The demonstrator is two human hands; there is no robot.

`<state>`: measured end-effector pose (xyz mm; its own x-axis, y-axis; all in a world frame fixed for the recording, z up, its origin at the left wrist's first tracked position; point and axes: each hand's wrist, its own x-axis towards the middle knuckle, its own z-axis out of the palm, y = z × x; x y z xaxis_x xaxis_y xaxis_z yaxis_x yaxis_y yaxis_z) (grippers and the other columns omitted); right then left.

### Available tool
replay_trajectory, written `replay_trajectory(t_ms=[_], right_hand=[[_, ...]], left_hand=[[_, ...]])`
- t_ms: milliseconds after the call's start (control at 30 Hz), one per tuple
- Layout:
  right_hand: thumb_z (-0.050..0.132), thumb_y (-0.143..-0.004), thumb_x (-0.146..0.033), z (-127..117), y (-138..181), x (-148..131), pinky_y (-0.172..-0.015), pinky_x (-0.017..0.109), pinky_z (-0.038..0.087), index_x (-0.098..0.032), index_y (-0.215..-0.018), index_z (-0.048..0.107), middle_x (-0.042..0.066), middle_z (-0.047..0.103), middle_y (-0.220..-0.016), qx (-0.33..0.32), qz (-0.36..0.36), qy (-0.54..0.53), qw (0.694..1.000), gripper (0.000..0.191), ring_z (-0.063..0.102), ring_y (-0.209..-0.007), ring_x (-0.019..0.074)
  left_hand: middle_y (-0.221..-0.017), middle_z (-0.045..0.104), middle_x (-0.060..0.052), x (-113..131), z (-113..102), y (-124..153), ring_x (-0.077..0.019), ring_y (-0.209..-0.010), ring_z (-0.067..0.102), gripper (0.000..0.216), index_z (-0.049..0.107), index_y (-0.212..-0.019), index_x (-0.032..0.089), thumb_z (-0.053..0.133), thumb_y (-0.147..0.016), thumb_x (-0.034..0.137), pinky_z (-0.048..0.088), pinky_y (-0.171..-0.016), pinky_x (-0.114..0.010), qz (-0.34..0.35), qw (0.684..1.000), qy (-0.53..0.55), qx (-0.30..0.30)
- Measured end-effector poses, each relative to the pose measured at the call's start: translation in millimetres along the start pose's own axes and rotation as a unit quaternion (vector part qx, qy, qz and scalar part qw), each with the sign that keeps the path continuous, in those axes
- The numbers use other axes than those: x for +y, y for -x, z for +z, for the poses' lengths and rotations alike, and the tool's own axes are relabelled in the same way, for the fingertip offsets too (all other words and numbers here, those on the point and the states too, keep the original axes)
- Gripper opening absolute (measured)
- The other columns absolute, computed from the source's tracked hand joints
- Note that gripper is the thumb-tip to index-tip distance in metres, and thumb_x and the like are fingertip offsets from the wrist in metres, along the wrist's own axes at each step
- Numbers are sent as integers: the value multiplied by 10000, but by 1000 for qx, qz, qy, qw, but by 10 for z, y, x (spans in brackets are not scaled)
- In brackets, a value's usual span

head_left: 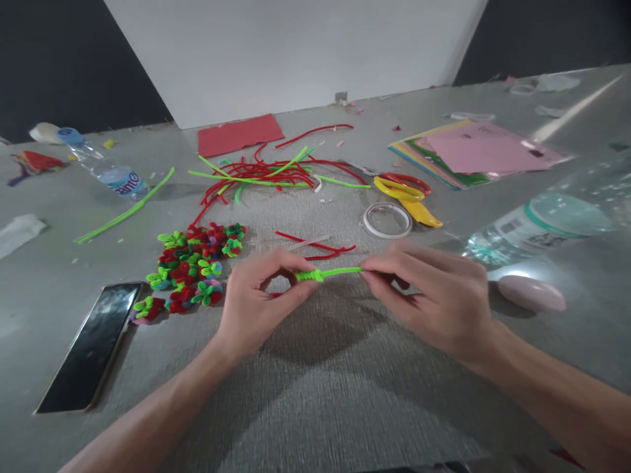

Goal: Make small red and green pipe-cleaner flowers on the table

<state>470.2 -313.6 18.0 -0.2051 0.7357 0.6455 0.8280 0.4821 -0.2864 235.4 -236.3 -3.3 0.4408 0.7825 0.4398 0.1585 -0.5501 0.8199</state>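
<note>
Between my two hands runs a bright green pipe cleaner [340,270], its left end wound into a tight coil and its right part straight. My left hand [263,295] pinches the coiled end between thumb and forefinger. The straight end is held in the fingertips of my right hand [434,289]. What the coil is wound around, if anything, is hidden by my fingers. Just beyond my hands lie short red pipe cleaners [320,246]. Left of my left hand is a cluster of small red and green pipe-cleaner pieces [185,269] with petal-like loops.
A pile of red and green pipe cleaners [266,174] lies farther back, by scissors [401,187] and a tape roll [388,220]. At left are a phone [91,348] and a water bottle [111,171]; at right, another bottle [537,226], an oval object [532,293] and coloured sheets [488,151].
</note>
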Motion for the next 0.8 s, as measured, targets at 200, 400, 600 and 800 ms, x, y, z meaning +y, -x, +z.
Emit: replay_trajectory(t_ms=[200, 400, 600, 800], right_hand=[[634, -988, -150, 20, 19, -1, -584, 280, 445, -250, -940, 657, -21, 678, -753, -24, -15, 6, 1000, 114, 603, -622, 123], [611, -1024, -173, 59, 48, -9, -602, 267, 421, -220, -974, 681, -13, 656, -771, -73, -42, -21, 996, 98, 586, -644, 113], [632, -1016, -216, 38, 15, 20, -639, 259, 460, -200, -1088, 667, 13, 703, -890, -98, -10, -58, 993, 82, 629, -696, 123], [578, -1015, -148, 1, -35, 95, -649, 279, 451, -209, -985, 666, 24, 694, -855, -85, 0, -49, 995, 111, 636, -719, 144]], left_hand=[[-849, 763, 2, 30, -2, 8, -143, -774, 696, 77, 753, -933, 215, 800, -883, 179, 546, -732, -274, 38, 998, -42, -21], [-823, 758, 11, 65, 25, -19, -117, -740, 687, 73, 740, -921, 196, 793, -891, 157, 530, -709, -242, 90, 994, -56, -38], [-833, 754, 18, 64, -2, -25, -105, -758, 687, 99, 735, -930, 186, 794, -882, 122, 526, -722, -218, 108, 992, -66, -24], [-843, 748, 34, 23, -16, -33, -88, -753, 674, 134, 732, -937, 192, 804, -867, 102, 520, -719, -192, 98, 991, -93, -3]])
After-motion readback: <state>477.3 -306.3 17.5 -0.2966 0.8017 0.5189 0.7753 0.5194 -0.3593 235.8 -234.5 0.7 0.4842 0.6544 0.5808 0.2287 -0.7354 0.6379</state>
